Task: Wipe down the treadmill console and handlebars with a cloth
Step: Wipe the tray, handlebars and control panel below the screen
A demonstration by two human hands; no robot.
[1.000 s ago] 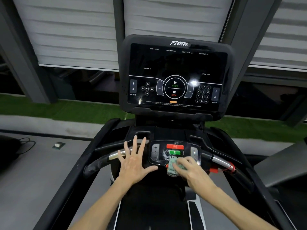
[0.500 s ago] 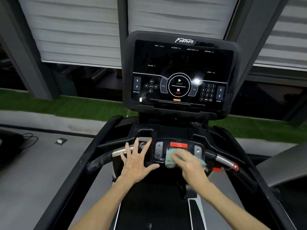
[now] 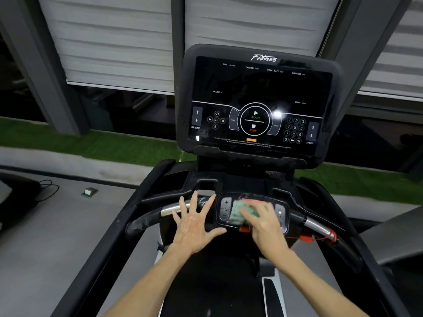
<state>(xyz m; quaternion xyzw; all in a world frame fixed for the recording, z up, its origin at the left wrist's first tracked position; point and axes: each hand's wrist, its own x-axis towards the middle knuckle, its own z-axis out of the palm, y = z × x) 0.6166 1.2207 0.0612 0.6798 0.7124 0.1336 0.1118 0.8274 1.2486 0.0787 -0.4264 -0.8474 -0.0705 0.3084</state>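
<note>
The treadmill's large black console screen point(image 3: 258, 92) stands upright ahead of me. Below it lies a small oval control panel point(image 3: 225, 208) with plus and minus buttons. My right hand point(image 3: 263, 223) presses a bunched green-white cloth point(image 3: 235, 213) onto the middle of this panel, fingers laid over the cloth. My left hand point(image 3: 194, 225) rests with spread fingers on the black bar just left of the panel, holding nothing. The left handlebar point(image 3: 146, 221) and right handlebar point(image 3: 318, 226), each with a silver sensor, curve out to both sides.
A red safety clip with cord point(image 3: 306, 237) hangs by the right handlebar. On the grey floor at left lie a black cable point(image 3: 48, 188) and a small box point(image 3: 89, 192). A green turf strip point(image 3: 114, 145) runs under the windows. Another machine's edge point(image 3: 393, 234) is at right.
My right hand slid the cloth up from the panel's lower edge onto its middle, now covering the centre buttons. My left hand stayed almost where it was.
</note>
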